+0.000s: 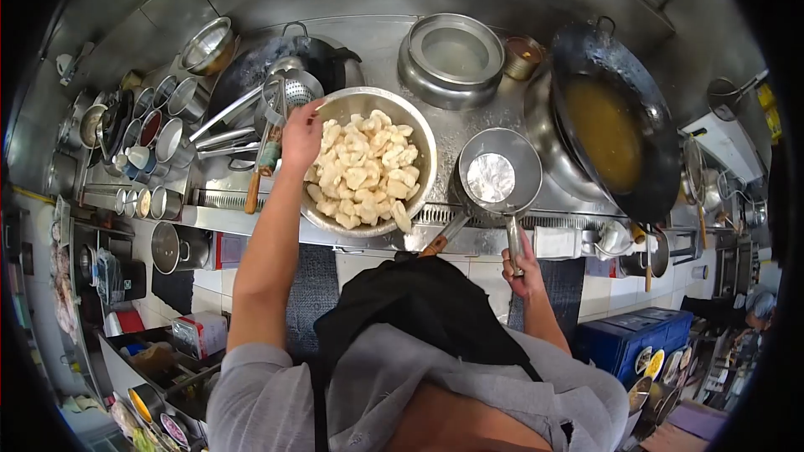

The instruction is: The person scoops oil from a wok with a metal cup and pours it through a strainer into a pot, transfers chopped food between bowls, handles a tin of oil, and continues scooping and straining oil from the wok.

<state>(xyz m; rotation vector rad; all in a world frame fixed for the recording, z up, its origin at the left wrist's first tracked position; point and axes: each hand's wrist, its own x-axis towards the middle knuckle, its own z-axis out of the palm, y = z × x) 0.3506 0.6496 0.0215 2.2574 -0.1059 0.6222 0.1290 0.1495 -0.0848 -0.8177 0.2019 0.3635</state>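
Observation:
A large metal bowl (pixel 427 146) full of pale, lumpy pieces of food (pixel 364 172) stands on the steel counter. My left hand (pixel 301 136) is at the bowl's left rim, fingers curled over it. Lower right, my right hand (pixel 523 268) wraps round the metal handle of a round, deep grey pan (pixel 523 167). A bright patch shows in the pan's bottom; I cannot tell whether it is liquid or bare metal. A second handle with a wooden grip (pixel 437 244) sticks out under the pan, its other end hidden.
On the right a black wok (pixel 662 146) holds brownish liquid, tilted on a metal pot. A lidless steel pot (pixel 410 75) and a small tin (pixel 523 59) stand behind. Left are a perforated skimmer (pixel 300 88), another wok (pixel 243 75) and several small metal containers (pixel 174 142).

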